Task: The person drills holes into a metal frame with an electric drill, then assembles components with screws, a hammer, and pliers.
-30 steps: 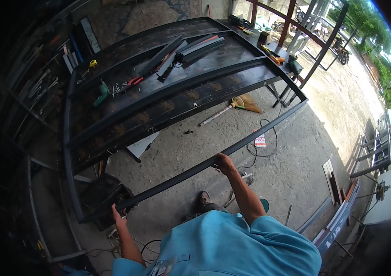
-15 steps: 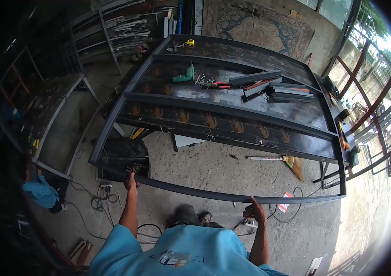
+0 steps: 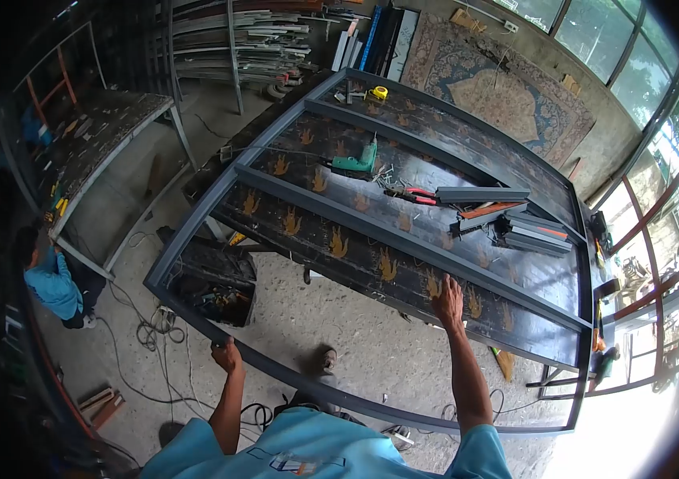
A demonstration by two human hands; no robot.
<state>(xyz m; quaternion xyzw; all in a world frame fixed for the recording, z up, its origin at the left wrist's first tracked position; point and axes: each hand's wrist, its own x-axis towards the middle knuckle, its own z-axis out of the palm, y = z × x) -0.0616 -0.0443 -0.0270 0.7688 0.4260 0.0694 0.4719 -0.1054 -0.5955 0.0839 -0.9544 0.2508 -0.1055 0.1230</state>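
My left hand (image 3: 228, 356) is closed around the near bar of a large dark grey metal frame (image 3: 339, 396). The frame lies across a black table (image 3: 264, 211), its near end jutting out past the table edge. My right hand (image 3: 448, 303) reaches over the near bar, fingers stretched forward, just short of a crossbar (image 3: 403, 237). Farther back on the tabletop are a green drill (image 3: 359, 162), red-handled pliers (image 3: 413, 196), loose screws (image 3: 385, 175) and short grey metal profiles (image 3: 483, 195). A yellow tape measure (image 3: 378, 93) sits near the far corner.
A black tool box (image 3: 213, 302) stands on the floor under the frame's left side. Cables (image 3: 162, 326) coil nearby. Another person (image 3: 59, 287) crouches at left beside a second table (image 3: 128, 140). A broom (image 3: 503, 363) lies partly beneath the table.
My right hand has left the near bar and moved forward over the table. My left hand keeps hold of the frame. The view has shifted and turned.
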